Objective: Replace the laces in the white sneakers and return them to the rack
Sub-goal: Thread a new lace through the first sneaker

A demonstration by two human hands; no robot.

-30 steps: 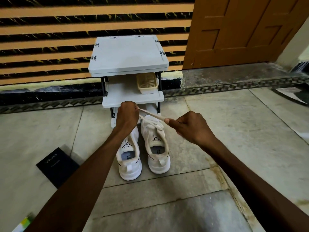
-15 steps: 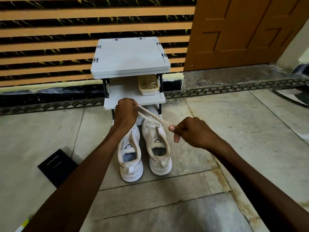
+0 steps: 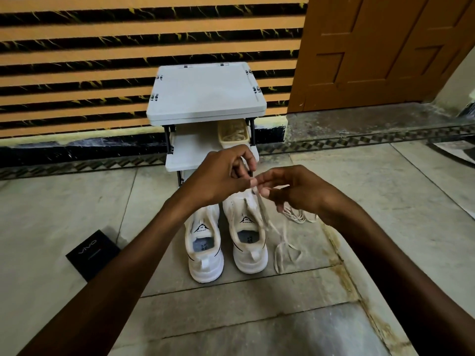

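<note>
Right hand (image 3: 295, 192) nearer left hand (image 3: 221, 176), lace (image 3: 262, 210) slack

You have one view, from a wide-angle camera on your head, looking forward and down. It faces the striped wall (image 3: 77, 60) and the grey rack (image 3: 205, 98) against it, with a door (image 3: 385, 47) at upper right. Your forearms enter from the bottom corners. Your left hand (image 3: 221, 176) and right hand (image 3: 298, 194) meet mid-frame, near the lens, both pinching a lace (image 3: 262, 209). The sneakers (image 3: 205, 253) stand on the floor (image 3: 51, 201) just below them, farther off. Straight edges bow toward the borders.
</note>
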